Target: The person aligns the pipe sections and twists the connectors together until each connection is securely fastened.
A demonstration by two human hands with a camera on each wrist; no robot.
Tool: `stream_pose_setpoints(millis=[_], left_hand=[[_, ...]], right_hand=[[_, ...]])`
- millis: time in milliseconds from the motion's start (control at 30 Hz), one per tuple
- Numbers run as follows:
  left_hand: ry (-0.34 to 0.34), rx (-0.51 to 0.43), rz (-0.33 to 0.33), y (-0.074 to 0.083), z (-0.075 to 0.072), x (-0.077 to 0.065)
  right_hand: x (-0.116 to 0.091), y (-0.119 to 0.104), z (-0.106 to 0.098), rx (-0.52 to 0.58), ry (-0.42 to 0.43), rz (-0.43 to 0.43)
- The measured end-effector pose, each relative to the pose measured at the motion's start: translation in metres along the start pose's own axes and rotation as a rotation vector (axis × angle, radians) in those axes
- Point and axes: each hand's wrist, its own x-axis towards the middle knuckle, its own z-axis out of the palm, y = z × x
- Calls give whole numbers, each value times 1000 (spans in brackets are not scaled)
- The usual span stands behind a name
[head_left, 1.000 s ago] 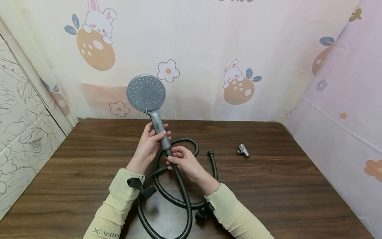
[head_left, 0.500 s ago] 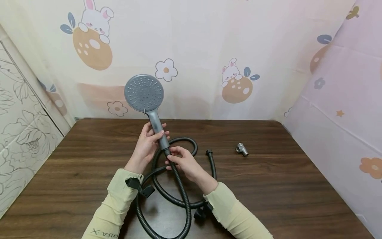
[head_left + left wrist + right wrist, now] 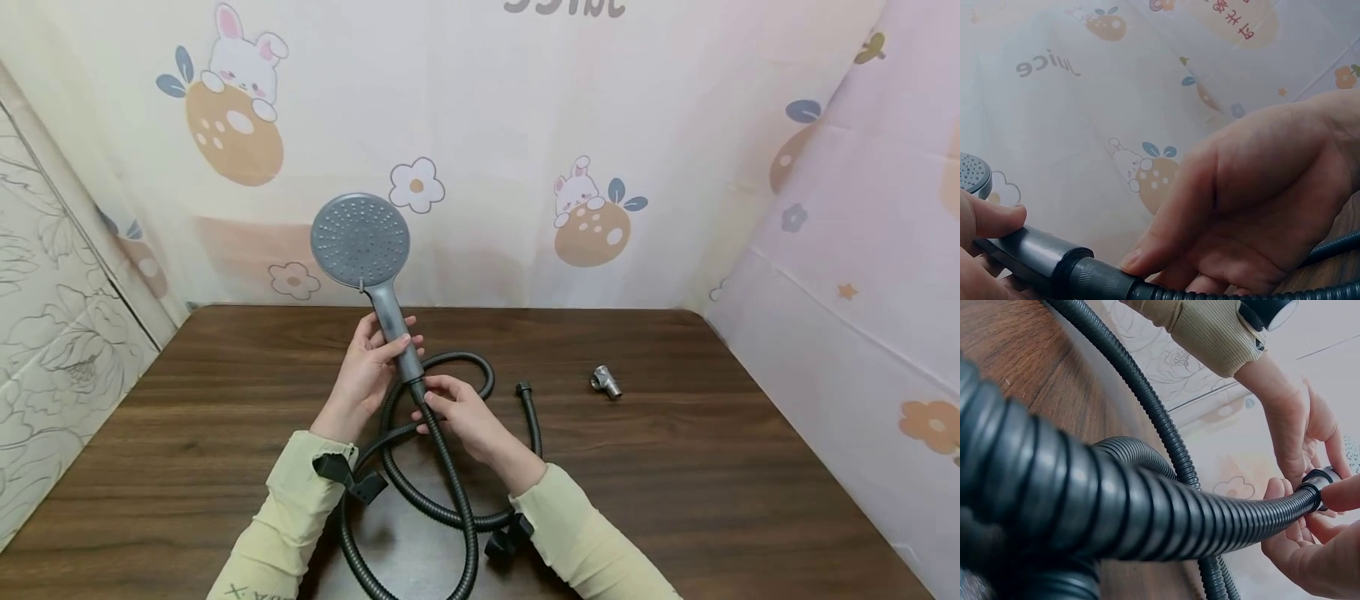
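Observation:
A grey shower head (image 3: pixel 362 240) is held up over the table, its nozzle face toward me. My left hand (image 3: pixel 362 375) grips its handle (image 3: pixel 390 317), thumb across the front. Just below, my right hand (image 3: pixel 468 421) pinches the black connector of the shower hose (image 3: pixel 448 467) where it meets the handle's lower end. In the left wrist view the connector (image 3: pixel 1100 278) sits against the handle, with the right thumb on it. The ribbed hose (image 3: pixel 1147 515) runs close past the camera in the right wrist view and hangs down in loops.
The hose's free end with a black nut (image 3: pixel 523 389) lies on the brown wooden table (image 3: pixel 712 450). A small chrome tee fitting (image 3: pixel 606 382) rests farther right. A printed curtain (image 3: pixel 480 108) stands behind the table's back edge.
The view has shifted slightly. Both hands stay on the handle and hose connector, with only small movement of the right fingers.

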Motion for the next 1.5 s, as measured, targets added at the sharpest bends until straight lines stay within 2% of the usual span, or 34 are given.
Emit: stream_pose_setpoints(millis=[500, 1267, 1500], left_hand=[[-8, 2, 5, -2, 2, 0], [-10, -5, 1, -1, 1, 1], [2, -13, 2, -1, 1, 0]], right_hand=[[2, 6, -2, 38, 74, 20], [1, 2, -2, 26, -1, 4], [0, 2, -1, 31, 11, 12]])
